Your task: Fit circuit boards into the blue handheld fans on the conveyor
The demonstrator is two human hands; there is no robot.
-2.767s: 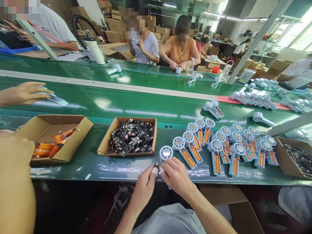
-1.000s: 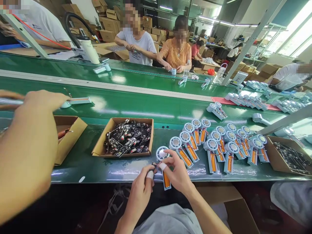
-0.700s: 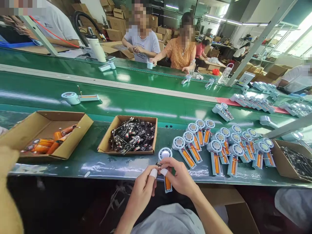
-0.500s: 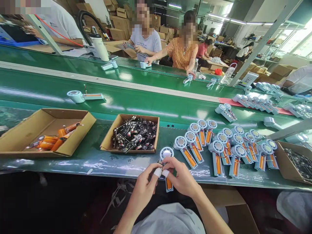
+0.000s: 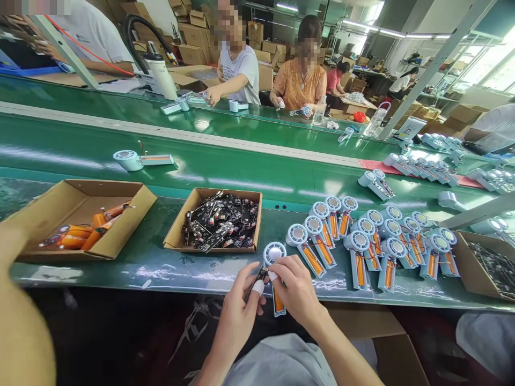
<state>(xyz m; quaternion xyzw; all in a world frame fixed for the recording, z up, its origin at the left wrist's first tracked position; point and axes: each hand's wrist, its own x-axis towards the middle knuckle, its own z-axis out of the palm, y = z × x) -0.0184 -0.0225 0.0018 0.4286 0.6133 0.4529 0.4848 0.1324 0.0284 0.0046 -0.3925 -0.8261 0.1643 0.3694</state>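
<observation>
The thin black circuit board [image 5: 260,274], mostly hidden among fingers half a second ago, now shows more of its length, slanting out of the left hand [image 5: 237,305]. The right hand [image 5: 295,287], spread a second ago, has brought its fingertips together at the board's upper end. On the green conveyor belt [image 5: 241,166], a pale blue round-headed plastic fan [image 5: 127,160] has appeared since the earliest view, and two dark-panelled pale blue fans [image 5: 376,185] have slid right. Opposite, a white-shirted co-worker's hand [image 5: 213,95] now stretches out; an orange-topped co-worker [image 5: 301,80] has lifted a dark-panelled fan [image 5: 307,111].
</observation>
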